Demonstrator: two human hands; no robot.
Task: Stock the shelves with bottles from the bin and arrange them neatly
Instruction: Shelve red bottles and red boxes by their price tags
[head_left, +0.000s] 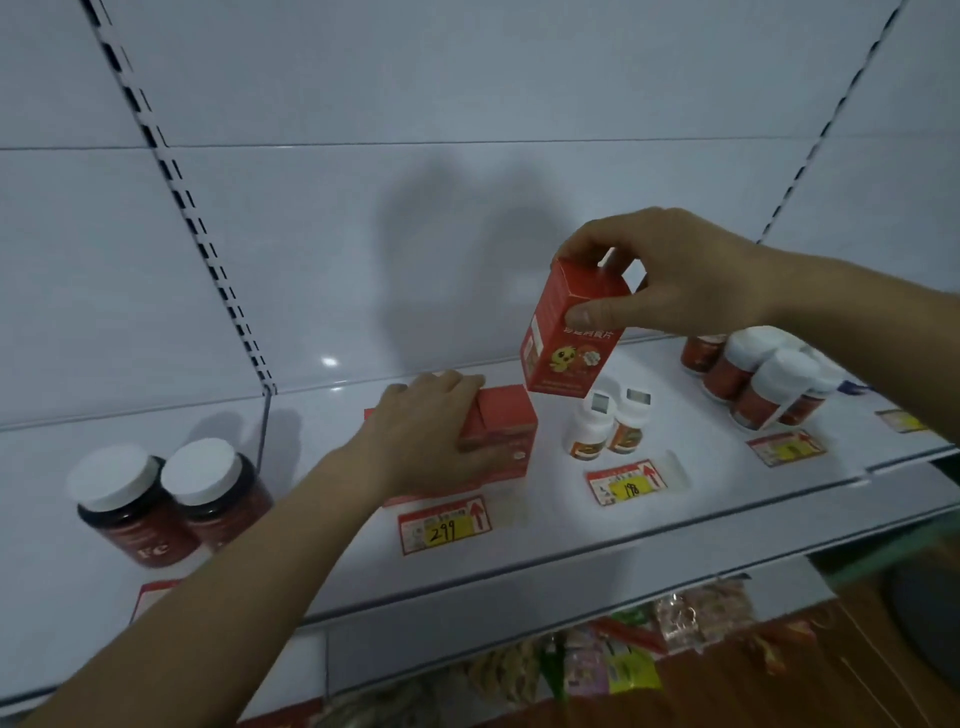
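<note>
My right hand (670, 275) grips a red carton (569, 343) by its top and holds it tilted above the white shelf (519, 540). Its front shows a yellow cartoon chick. My left hand (431, 436) lies over red cartons (506, 431) that stand on the shelf just left of the lifted one, fingers curled around their upper edge. Two small white bottles (608, 426) with orange labels stand to the right of those cartons, under the held carton. No bin shows in the view.
Two dark jars with white lids (166, 499) stand at the shelf's left, behind a clear divider (265, 421). A shrink-wrapped pack of white-capped bottles (763, 379) sits at the right. Price tags (447, 525) line the front edge. Snack packets (623, 660) fill the shelf below.
</note>
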